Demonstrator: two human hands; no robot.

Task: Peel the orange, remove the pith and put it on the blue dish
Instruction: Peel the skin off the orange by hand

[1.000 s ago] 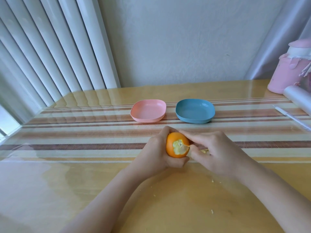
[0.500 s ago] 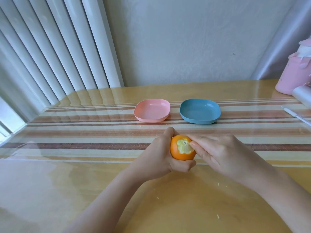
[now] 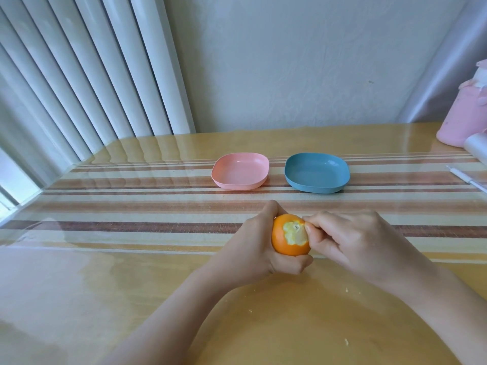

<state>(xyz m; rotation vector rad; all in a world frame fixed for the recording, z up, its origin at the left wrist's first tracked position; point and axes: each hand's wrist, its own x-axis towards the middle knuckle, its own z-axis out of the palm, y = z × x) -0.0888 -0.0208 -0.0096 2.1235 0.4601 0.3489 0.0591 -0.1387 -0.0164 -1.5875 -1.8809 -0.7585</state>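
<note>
My left hand (image 3: 254,246) grips an orange (image 3: 286,245) just above the table, near the middle. A pale patch where peel has come off faces up on the fruit. My right hand (image 3: 353,241) has its fingers curled, and its fingertips pinch the peel at the right edge of that patch. The blue dish (image 3: 317,175) stands beyond the hands, with nothing in it.
A pink dish (image 3: 240,174) sits left of the blue one. At the far right are a pink container (image 3: 463,119), a clear roll (image 3: 477,148) and a white pen-like stick (image 3: 466,180). Small peel crumbs (image 3: 346,349) lie on the glossy table. Vertical blinds hang at the left.
My right fingertips have shifted from the middle of the bare patch to its upper right edge. The bare patch looks a little larger. The orange stays in my left hand.
</note>
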